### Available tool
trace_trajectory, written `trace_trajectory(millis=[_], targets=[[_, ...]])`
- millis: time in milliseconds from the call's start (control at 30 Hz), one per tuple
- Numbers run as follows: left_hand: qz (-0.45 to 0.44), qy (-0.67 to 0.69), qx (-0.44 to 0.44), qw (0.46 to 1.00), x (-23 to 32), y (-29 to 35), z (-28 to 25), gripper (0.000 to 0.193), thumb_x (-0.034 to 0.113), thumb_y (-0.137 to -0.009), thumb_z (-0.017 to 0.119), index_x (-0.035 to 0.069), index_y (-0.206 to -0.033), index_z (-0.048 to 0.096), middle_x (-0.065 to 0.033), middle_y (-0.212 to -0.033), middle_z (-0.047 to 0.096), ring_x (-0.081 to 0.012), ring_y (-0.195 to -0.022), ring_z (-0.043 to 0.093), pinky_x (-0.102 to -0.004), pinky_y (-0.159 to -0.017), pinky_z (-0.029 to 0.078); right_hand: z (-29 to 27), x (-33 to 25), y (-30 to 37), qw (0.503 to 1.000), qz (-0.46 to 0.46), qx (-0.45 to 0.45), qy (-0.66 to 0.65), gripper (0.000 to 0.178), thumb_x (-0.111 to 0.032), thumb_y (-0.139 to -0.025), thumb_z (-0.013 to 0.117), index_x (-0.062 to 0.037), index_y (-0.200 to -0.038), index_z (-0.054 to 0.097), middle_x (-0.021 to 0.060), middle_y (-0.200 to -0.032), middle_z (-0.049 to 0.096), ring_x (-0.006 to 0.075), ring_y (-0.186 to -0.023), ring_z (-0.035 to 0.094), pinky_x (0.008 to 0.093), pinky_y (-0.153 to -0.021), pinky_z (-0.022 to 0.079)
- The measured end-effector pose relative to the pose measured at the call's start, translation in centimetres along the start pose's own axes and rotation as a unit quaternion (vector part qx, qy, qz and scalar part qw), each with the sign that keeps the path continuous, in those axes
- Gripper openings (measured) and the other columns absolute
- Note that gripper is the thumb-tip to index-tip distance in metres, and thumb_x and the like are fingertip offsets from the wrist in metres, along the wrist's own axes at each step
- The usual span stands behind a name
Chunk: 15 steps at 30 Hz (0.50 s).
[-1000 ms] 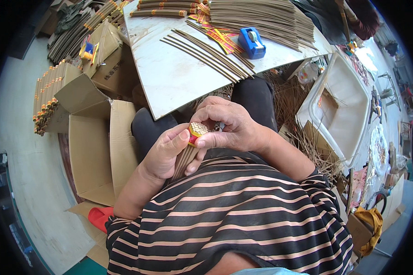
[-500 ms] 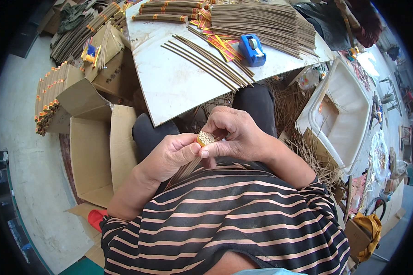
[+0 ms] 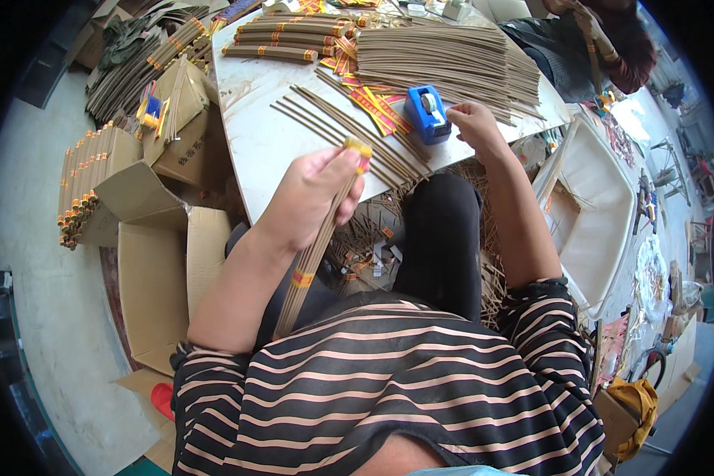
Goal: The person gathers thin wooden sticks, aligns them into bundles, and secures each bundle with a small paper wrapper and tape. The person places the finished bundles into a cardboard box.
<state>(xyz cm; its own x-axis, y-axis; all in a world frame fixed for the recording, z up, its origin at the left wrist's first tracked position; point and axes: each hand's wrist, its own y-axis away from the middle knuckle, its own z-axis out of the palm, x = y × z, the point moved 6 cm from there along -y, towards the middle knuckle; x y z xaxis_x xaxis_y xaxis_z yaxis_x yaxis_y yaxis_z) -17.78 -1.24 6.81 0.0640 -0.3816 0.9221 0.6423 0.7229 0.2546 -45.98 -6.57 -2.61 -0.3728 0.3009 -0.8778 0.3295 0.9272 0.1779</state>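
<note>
My left hand is closed around a bundle of thin brown incense sticks, held aslant above my lap. A yellow and red paper band wraps the bundle's upper end, and another sits lower down. My right hand reaches over the table edge, thumb and fingers pinched beside a blue tape dispenser. Anything between those fingertips is too small to make out. Several loose incense sticks lie on the white table left of the dispenser, with red and yellow paper labels among them.
A large pile of incense sticks and banded bundles cover the table's far side. An open cardboard box stands at my left, a white plastic tub at my right. Another person's arm shows at the far right.
My hands have parted. The left has lifted the bundle up and forward, tilting it so its side shows. My right hand has let go of it and moved out to the tape dispenser.
</note>
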Motion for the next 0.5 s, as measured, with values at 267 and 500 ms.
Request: trace_trajectory(millis=[267,500], targets=[[-0.074,0.050,-0.043,0.995,-0.8,-14.7,0.8,0.021,0.022,-0.095,0.046,0.002,-0.095,0.051,-0.0017,-0.067,0.050,-0.0053,-0.051,0.044,-0.0184,-0.042,0.036,0.9,-0.1,-1.0,0.988,0.131,-0.084,-0.003,0.029,-0.033,-0.074,0.068,-0.0047,-0.079,0.063,-0.0001,-0.071,0.048,0.0121,-0.068,0.048,0.0283,-0.065,0.047],[-0.118,0.040,-0.084,0.989,-3.9,-23.1,1.3,0.020,0.025,-0.091,0.054,0.005,-0.090,0.052,-0.0048,-0.070,0.052,-0.0073,-0.051,0.046,-0.0200,-0.043,0.039,1.7,0.8,-1.0,0.987,0.093,-0.071,-0.110,0.019,-0.020,-0.076,0.069,-0.0025,-0.080,0.063,0.0024,-0.068,0.057,0.0110,-0.060,0.050,0.0265,-0.053,0.041]])
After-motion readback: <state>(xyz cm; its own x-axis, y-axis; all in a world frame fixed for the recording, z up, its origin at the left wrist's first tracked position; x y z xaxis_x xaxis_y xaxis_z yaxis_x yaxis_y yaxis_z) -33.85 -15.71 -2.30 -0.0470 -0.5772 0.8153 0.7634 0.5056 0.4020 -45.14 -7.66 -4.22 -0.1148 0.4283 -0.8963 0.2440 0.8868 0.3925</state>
